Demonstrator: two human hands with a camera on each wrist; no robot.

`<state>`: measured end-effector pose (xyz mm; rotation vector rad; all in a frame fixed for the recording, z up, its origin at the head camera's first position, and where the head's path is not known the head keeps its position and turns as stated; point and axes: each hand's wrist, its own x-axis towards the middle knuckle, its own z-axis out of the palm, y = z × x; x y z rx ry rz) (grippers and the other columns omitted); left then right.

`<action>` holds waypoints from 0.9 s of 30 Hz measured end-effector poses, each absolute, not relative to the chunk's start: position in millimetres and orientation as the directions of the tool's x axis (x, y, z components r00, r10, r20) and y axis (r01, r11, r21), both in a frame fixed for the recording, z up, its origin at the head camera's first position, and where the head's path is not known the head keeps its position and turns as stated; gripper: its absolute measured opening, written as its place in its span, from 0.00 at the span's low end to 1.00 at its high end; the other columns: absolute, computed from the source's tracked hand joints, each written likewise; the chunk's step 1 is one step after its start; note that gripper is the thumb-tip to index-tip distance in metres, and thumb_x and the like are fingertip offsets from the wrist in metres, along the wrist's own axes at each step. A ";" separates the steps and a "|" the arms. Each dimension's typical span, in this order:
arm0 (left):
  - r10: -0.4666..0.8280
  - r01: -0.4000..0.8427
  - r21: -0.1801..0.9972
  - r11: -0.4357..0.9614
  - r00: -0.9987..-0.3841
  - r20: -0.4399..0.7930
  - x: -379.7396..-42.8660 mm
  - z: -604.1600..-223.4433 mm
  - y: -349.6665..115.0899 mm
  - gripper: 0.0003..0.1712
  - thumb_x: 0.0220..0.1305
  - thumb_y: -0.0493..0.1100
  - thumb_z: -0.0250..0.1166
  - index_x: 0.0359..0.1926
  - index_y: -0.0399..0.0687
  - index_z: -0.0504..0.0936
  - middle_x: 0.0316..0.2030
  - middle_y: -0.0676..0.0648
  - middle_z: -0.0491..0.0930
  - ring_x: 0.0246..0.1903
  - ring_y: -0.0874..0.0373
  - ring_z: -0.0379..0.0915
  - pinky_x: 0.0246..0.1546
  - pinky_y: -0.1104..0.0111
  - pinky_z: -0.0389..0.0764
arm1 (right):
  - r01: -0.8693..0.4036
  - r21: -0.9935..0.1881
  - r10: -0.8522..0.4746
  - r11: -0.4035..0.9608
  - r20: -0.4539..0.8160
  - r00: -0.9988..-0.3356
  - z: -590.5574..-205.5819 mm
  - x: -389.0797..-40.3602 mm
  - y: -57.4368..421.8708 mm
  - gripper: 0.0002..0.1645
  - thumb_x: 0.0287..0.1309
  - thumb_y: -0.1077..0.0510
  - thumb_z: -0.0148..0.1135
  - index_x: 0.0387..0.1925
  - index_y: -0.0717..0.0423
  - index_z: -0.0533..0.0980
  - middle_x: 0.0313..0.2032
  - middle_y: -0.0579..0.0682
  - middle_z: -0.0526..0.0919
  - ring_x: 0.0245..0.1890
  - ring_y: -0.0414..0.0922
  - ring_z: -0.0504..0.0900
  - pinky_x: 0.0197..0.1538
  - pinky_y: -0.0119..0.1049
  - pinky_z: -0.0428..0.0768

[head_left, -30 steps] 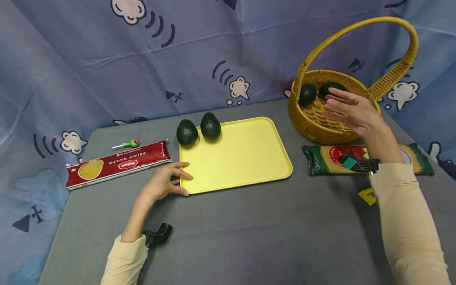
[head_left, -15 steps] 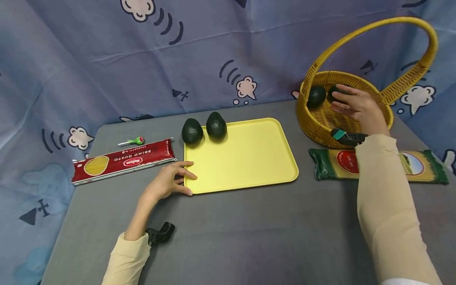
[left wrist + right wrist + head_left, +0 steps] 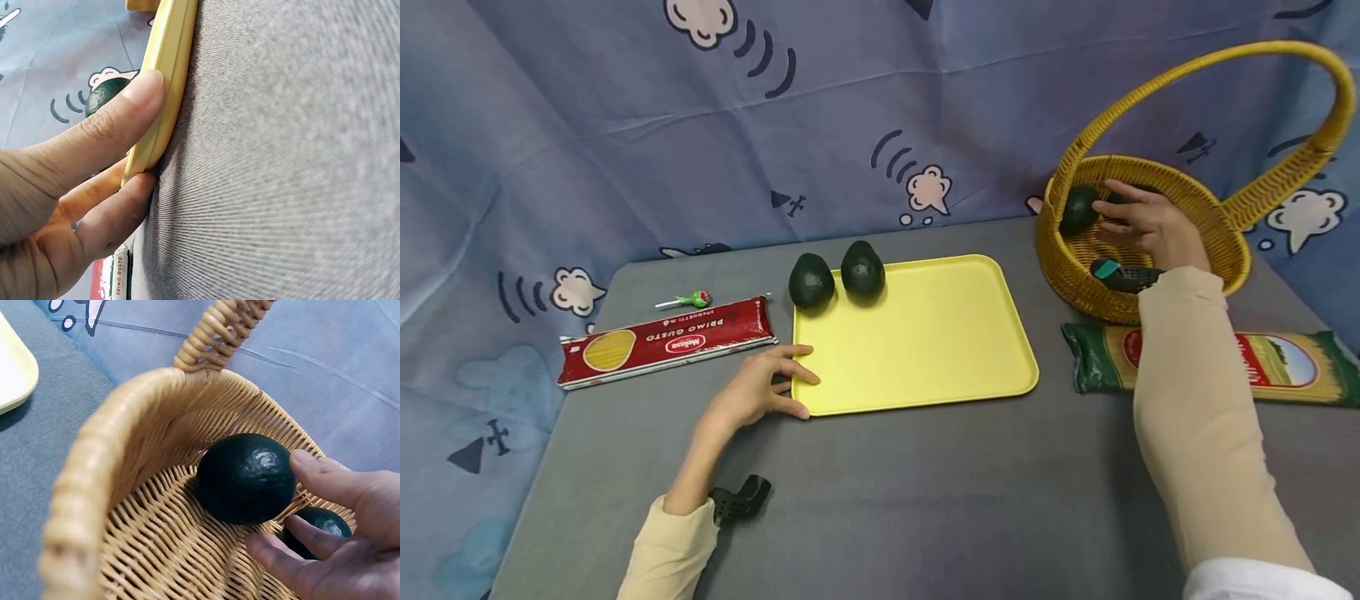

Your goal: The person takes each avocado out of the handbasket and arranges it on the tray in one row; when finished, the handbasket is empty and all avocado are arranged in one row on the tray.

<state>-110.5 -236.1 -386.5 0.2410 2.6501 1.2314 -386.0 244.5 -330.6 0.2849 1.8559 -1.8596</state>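
My left hand [image 3: 758,390] holds the near left corner of the yellow tray [image 3: 925,342]; in the left wrist view the thumb presses its rim and curled fingers lie against the edge. Two dark green avocados [image 3: 811,282] [image 3: 862,272] stand at the tray's far left corner. Inside the wicker basket [image 3: 1075,279] is my right hand [image 3: 1157,227], fingers apart. In the right wrist view its thumb tip meets the side of one avocado [image 3: 247,478], the other fingers spread below it. A second avocado [image 3: 322,528] lies behind those fingers, partly hidden.
A red spaghetti packet [image 3: 670,343] and a lollipop [image 3: 688,300] lie left of the tray. Below the basket is a green and tan pasta packet [image 3: 1292,367], partly covered by the right sleeve. The basket's tall handle [image 3: 1292,50] arches over the right side.
My right hand has gone lower into the basket, toward the left avocado. The left hand keeps its hold on the tray. The head view has shifted slightly, and the sleeve now covers a small yellow packet.
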 end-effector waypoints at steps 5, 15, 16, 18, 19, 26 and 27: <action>0.249 0.068 0.783 0.619 -0.962 -0.113 -109.5 -387.3 -234.4 0.20 0.42 0.31 0.77 0.41 0.34 0.86 0.62 0.35 0.68 0.61 0.41 0.65 0.51 0.58 0.79 | 0.477 -0.869 -0.179 0.134 -0.494 -0.851 -329.6 -390.7 242.1 0.46 0.66 0.59 0.56 0.74 0.33 0.43 0.27 0.36 0.82 0.26 0.36 0.80 0.33 0.25 0.82; 0.260 0.062 0.799 0.598 -0.958 -0.120 -110.9 -388.3 -230.0 0.20 0.42 0.30 0.76 0.41 0.33 0.85 0.63 0.34 0.67 0.62 0.40 0.64 0.51 0.57 0.79 | 0.477 -0.843 -0.164 0.251 -0.522 -0.837 -334.1 -396.6 244.0 0.44 0.64 0.53 0.59 0.73 0.31 0.47 0.60 0.39 0.69 0.16 0.35 0.70 0.19 0.27 0.68; 0.260 0.063 0.798 0.599 -0.958 -0.119 -110.9 -388.1 -229.9 0.20 0.42 0.30 0.77 0.41 0.33 0.85 0.63 0.34 0.67 0.62 0.40 0.64 0.51 0.57 0.79 | 0.473 -0.842 -0.171 0.257 -0.522 -0.836 -334.7 -397.1 244.5 0.44 0.64 0.53 0.59 0.73 0.31 0.48 0.62 0.37 0.67 0.14 0.35 0.68 0.17 0.28 0.66; 0.257 0.065 0.796 0.602 -0.959 -0.116 -110.7 -387.8 -230.1 0.20 0.41 0.30 0.77 0.41 0.33 0.85 0.62 0.34 0.68 0.62 0.40 0.64 0.51 0.57 0.79 | 0.464 -0.846 -0.182 0.262 -0.516 -0.837 -335.9 -398.1 245.3 0.44 0.64 0.53 0.59 0.73 0.31 0.47 0.64 0.33 0.66 0.12 0.36 0.65 0.16 0.29 0.64; 0.255 0.067 0.793 0.605 -0.960 -0.114 -110.5 -387.8 -230.5 0.20 0.41 0.30 0.77 0.41 0.33 0.85 0.62 0.34 0.68 0.62 0.40 0.65 0.51 0.57 0.79 | 0.455 -0.850 -0.187 0.266 -0.509 -0.840 -336.7 -398.7 245.3 0.44 0.64 0.53 0.59 0.73 0.31 0.48 0.63 0.32 0.66 0.11 0.36 0.65 0.16 0.28 0.64; 0.247 0.071 0.790 0.609 -0.963 -0.104 -109.2 -386.2 -236.0 0.20 0.42 0.30 0.76 0.41 0.32 0.85 0.62 0.34 0.68 0.61 0.39 0.65 0.51 0.55 0.79 | 0.401 -0.847 -0.220 0.348 -0.490 -0.843 -342.6 -404.8 245.3 0.49 0.58 0.47 0.65 0.74 0.33 0.49 0.33 0.35 0.78 0.12 0.36 0.69 0.14 0.29 0.63; 0.248 0.074 0.789 0.611 -0.963 -0.102 -109.7 -386.0 -236.5 0.20 0.42 0.30 0.76 0.41 0.32 0.85 0.62 0.34 0.68 0.61 0.39 0.65 0.51 0.55 0.79 | 0.393 -0.846 -0.226 0.361 -0.488 -0.843 -342.5 -405.2 245.7 0.49 0.58 0.47 0.64 0.74 0.34 0.48 0.29 0.36 0.79 0.11 0.36 0.66 0.14 0.29 0.63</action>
